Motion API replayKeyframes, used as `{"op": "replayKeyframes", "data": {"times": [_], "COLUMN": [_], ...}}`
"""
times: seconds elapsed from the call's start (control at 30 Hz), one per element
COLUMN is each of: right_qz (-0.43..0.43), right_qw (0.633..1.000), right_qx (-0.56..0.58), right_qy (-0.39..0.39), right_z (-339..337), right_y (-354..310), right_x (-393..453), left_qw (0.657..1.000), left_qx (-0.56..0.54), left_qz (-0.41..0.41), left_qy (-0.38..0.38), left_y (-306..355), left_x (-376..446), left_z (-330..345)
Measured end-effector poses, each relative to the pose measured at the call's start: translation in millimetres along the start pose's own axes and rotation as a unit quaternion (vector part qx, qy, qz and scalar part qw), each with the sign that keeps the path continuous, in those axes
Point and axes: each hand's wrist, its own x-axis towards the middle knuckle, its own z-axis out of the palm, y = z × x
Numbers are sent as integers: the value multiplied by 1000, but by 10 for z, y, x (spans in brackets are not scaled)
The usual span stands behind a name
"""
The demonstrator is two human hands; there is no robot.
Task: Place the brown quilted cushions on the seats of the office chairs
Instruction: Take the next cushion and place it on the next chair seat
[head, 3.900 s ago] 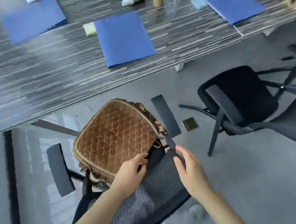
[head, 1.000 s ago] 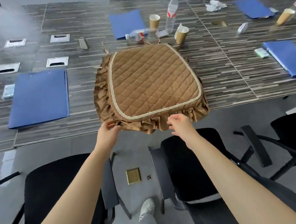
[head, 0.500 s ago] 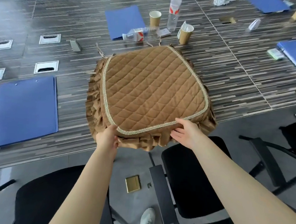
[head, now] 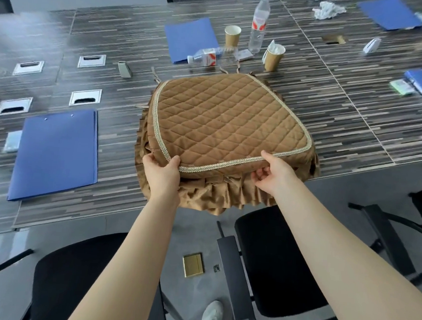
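A stack of brown quilted cushions [head: 227, 122] with gold trim and ruffled skirts lies on the striped table [head: 358, 115], overhanging its near edge. My left hand [head: 161, 174] grips the top cushion's near left corner, thumb on the trim. My right hand [head: 274, 174] holds the near right edge, thumb on top and fingers curled under it. Below, two black office chairs stand with bare seats: one at lower left [head: 71, 282], one at lower right [head: 280, 259].
On the table lie blue folders [head: 55, 151], paper cups [head: 274, 57], an upright water bottle [head: 258, 23] and one on its side [head: 207, 56], and metal cable hatches [head: 85, 97]. A brass floor socket [head: 192, 264] and a white shoe [head: 211, 314] show between the chairs.
Earlier a cushion sat on another chair. Since then my hands reached the stack on the table, and over the last second both have closed on the top cushion's near edge and raised it slightly.
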Motion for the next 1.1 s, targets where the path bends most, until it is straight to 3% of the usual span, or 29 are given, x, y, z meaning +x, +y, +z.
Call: {"op": "replayKeyframes", "data": {"times": [0.23,0.43,0.73,0.9,1.1], "right_qz": [-115,-157,-163,-145,-164], "right_qw": [987,988,984,983,966], "right_qx": [-78,15,18,-32,-126], "right_qy": [81,-7,-72,-110,-158], "right_z": [-353,-822,-1797,-2131,-2040], "right_y": [246,749,1876,2585,3131], "right_x": [-410,-1191,-2283,-2781,-3104], "left_qw": [994,988,981,982,982], "left_qx": [37,54,58,87,65], "left_qz": [97,137,180,169,161], "left_qy": [-42,-38,-33,12,80], "left_y": [27,-228,-929,-1241,-1459], "left_x": [-667,-1414,-2805,-3388,-3734], "left_z": [-347,-986,-2322,-3157,-3889]}}
